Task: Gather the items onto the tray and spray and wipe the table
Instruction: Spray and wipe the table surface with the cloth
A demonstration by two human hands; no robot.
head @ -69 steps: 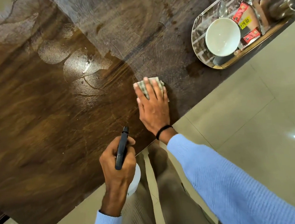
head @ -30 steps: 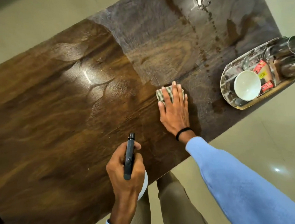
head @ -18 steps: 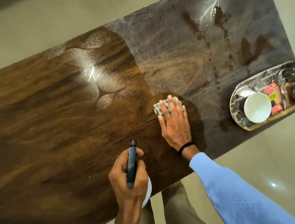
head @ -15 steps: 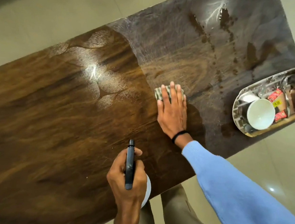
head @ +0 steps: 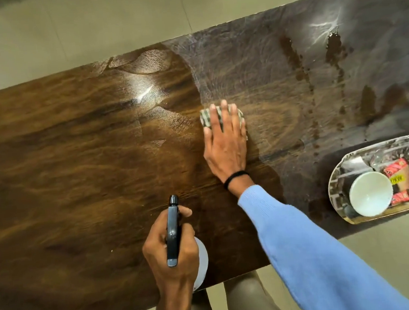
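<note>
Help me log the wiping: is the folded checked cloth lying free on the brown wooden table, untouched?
No, the right hand presses flat on the folded checked cloth on the brown wooden table.

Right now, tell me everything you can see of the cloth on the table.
The cloth is a small pad, apparently folded, checked in pale and dark stripes. It lies flat on the wooden table, at the border of the wet, smeared area. The right hand presses it with straight fingers, hiding most of it.
</note>
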